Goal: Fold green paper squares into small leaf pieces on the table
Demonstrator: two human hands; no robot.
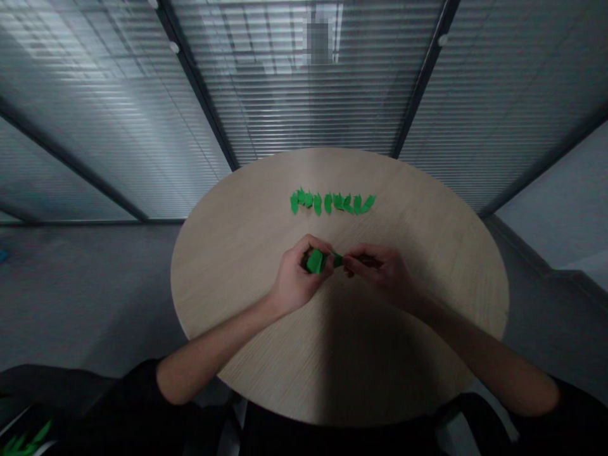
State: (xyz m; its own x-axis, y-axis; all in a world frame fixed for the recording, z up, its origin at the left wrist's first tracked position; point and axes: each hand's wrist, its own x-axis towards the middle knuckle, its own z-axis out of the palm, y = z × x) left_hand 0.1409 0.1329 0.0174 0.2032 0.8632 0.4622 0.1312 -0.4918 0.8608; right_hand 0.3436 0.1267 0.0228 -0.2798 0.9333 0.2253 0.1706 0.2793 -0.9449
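From your head camera, you look down on a round, pale wood-grain desk [237,278], with your left hand [299,275] and right hand [380,273] close together near its middle. Your left hand is curled around a folded green paper piece [315,261], gripping its bulk, while the fingertips of your right hand pinch the narrow green end that sticks out toward them [337,258]. So the hands are together, clamped on that one piece; whether your right hand holds anything else, you cannot tell, as your fingers hide it. Farther across the desk, a row of about ten leaf-shaped green paper pieces [330,202] lies side by side, overlapping in places. That row is what stands laid out so far, and the piece in your hands lies apart from it, nearer to you. More green shapes [23,437] show at the lower left corner of the view, dark and cut off, so you cannot tell how many remain there. Your bare forearms [223,342] run in from black sleeves [128,392]. Behind the desk are slatted window blinds [308,82] and a grey floor [85,297]. You can read no brand, label or writing anywhere.
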